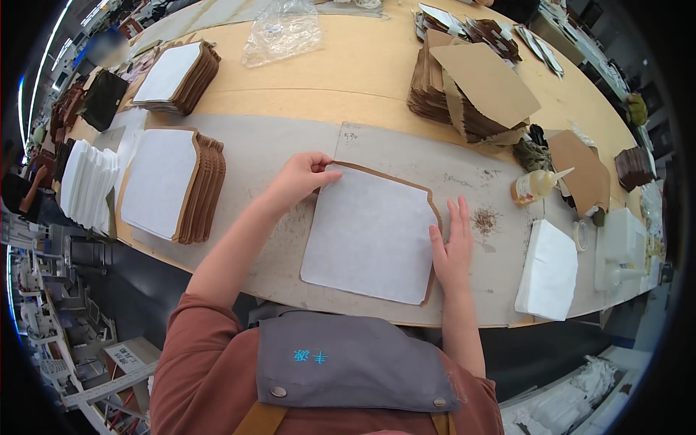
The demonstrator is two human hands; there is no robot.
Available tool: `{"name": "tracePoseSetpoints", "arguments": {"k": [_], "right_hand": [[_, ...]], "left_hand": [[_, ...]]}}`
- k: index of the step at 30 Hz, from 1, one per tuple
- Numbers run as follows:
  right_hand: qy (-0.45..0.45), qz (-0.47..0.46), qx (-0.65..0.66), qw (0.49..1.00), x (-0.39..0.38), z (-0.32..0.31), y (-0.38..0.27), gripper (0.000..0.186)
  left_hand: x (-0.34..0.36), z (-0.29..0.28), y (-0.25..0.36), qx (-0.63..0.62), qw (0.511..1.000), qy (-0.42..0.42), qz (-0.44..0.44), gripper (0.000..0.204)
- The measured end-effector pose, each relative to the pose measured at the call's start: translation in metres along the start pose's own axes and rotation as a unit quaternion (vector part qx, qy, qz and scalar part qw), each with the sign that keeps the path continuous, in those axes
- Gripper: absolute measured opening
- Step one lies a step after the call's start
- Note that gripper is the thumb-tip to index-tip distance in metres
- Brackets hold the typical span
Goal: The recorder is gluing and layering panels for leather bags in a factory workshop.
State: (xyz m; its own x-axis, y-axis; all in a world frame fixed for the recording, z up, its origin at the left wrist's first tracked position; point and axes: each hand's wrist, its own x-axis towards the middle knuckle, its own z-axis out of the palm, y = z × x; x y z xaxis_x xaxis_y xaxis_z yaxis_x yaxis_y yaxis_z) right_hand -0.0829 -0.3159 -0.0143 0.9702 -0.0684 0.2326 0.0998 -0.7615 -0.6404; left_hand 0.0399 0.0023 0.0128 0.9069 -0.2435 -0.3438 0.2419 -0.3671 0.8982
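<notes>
In front of me on the grey work mat (254, 152) lies a flat brown panel faced with a white sheet (370, 232). Its brown border shows along the top and right edges. The thumb and fingers of my left hand (306, 176) pinch the panel's upper left corner. Along its right edge rests my right hand (454, 250), with the fingers stretched out and the thumb touching the border. To the left stands a stack of similar white-faced brown panels (161, 181). Right of my right hand, small brown crumbs (484, 219) are scattered over the mat.
Another panel stack (170, 76) stands farther back left, beside folded white sheets (89, 181). At the right are a glue bottle (533, 187), a white sheet pile (549, 272) and a tape roll (581, 236). Brown pieces (478, 80) are heaped behind; a clear plastic bag (281, 32) lies far off.
</notes>
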Motion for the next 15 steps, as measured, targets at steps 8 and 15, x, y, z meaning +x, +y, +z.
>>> {"name": "tracePoseSetpoints", "arguments": {"k": [8,15], "right_hand": [[0.024,-0.034,-0.01,0.999,0.0,0.003,0.007,0.059],[-0.022,0.191,0.523,0.83,0.009,-0.015,-0.025,0.052]], "left_hand": [[-0.028,0.026,0.003,-0.297,0.95,0.092,-0.015,0.017],[-0.073,0.023,0.026,-0.373,0.922,0.079,0.062,0.019]]}}
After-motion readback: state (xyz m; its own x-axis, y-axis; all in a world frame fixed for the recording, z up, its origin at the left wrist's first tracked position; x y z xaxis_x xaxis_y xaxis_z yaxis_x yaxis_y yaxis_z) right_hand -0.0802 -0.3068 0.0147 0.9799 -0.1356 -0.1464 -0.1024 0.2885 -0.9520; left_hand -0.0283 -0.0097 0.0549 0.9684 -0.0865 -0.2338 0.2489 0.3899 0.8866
